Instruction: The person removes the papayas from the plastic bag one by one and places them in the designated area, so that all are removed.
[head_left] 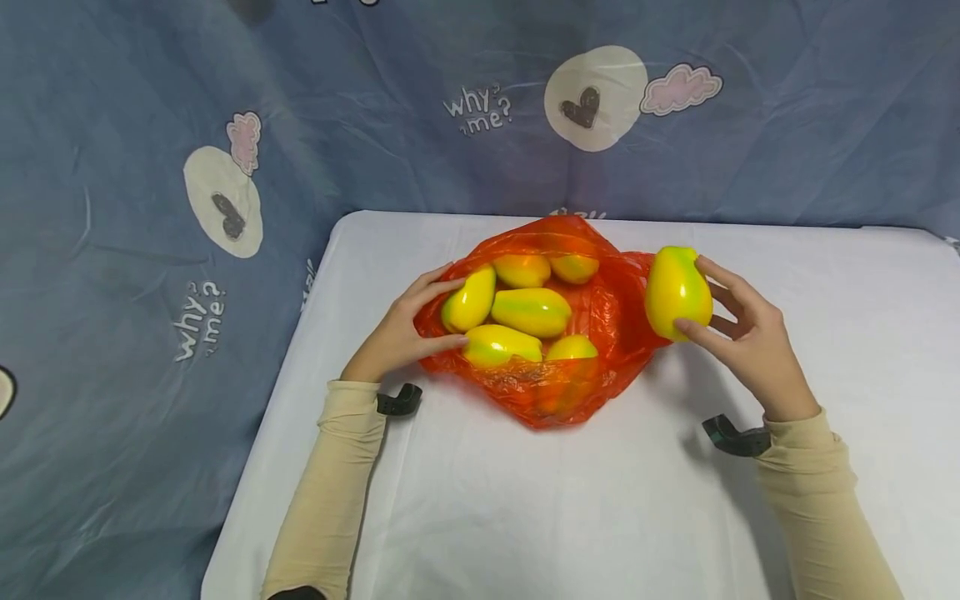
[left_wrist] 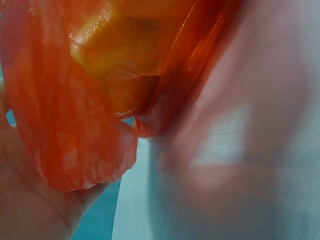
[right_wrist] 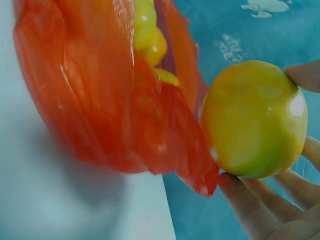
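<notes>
A thin red plastic bag [head_left: 615,317] lies on the table with its mouth spread wide. Inside are several glossy yellow-green papaya-like fruits [head_left: 531,312]. At the bag's left side, my left hand [head_left: 408,325] holds the rim, fingers at the far side and thumb at the near side. In the left wrist view the red film [left_wrist: 90,150] drapes over the palm. My right hand [head_left: 750,333] grips another papaya-like fruit [head_left: 677,293] between thumb and fingers, just beyond the bag's right edge. This fruit [right_wrist: 254,120] appears beside the bag's tip in the right wrist view.
The table [head_left: 525,508] has a white cover. Behind it and along its left side hangs a blue printed cloth [head_left: 390,142]. Dark camera mounts [head_left: 738,437] stick out from both wrists.
</notes>
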